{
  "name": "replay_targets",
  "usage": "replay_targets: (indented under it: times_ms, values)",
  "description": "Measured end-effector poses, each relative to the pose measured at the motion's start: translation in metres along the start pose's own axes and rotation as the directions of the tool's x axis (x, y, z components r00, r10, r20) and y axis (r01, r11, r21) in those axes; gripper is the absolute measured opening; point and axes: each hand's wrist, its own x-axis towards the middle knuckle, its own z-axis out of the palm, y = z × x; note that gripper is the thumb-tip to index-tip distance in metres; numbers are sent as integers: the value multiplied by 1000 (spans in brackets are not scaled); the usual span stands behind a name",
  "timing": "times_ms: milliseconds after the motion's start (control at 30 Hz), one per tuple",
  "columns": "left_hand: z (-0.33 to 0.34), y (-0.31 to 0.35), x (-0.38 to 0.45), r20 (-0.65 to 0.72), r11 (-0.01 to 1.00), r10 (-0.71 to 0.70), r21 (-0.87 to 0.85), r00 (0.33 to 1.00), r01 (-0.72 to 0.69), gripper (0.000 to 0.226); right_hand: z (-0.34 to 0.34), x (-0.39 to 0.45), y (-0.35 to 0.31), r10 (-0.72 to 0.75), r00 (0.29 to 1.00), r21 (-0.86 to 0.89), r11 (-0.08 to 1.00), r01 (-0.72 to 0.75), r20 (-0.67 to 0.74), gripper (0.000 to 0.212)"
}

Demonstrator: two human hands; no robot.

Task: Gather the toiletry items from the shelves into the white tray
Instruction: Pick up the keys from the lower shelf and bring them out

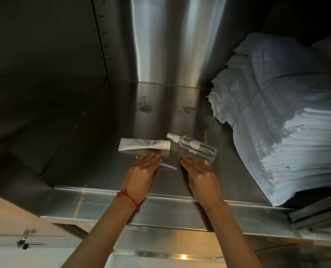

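Two bare hands of mine reach into a stainless steel shelf [95, 136], the biggest thing here, whose brushed floor runs back to a shiny rear wall. On its right side, filling that end from near to far, sits a tall bundle of white folded cloths [280, 120] tied with crossed string. Well left of that bundle, around the middle of the shelf floor, lie the toiletry items. The clear spray bottle [194, 146] lies on its side, slanting from its white nozzle at the far left to its base at the near right. Just left of it, the white tube [141, 145] lies flat, cap end pointing right and nearly touching the bottle's nozzle. Nearer to me, a thin lilac stick [169, 166] lies on the steel, partly hidden under my left hand; I cannot tell what it is.

My left hand [143, 168], a red thread bracelet [129, 198] at the wrist, is flat with fingers straight and together, fingertips just short of the tube and resting over the lilac stick. My right hand [197, 171] is likewise flat and holding nothing, fingers extended, just beside the near end of the bottle. Neither hand grips anything. No white tray shows in this view.
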Motion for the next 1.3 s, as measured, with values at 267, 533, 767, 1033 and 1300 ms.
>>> replay_targets:
  times_ms: [267,533,767,1033,1300]
  values:
    - [0,0,2,33,1000,4,22,999,-5,50,1,1,0,-2,999,-18,1000,3,36,46]
    - [4,-1,0,44,999,-9,37,999,8,53,1,-1,-1,21,999,-23,1000,-20,50,41]
    - [1,2,-1,41,999,-28,28,999,27,50,3,-3,-2,30,999,-6,1000,-30,-22,37]
    - [-3,6,1,-30,998,-26,50,999,28,44,-1,-2,-5,33,994,-6,999,-33,-103,30]
    - [-5,26,-4,-44,999,-37,28,998,38,35,-21,-10,-5,96,989,54,994,-90,-108,28]
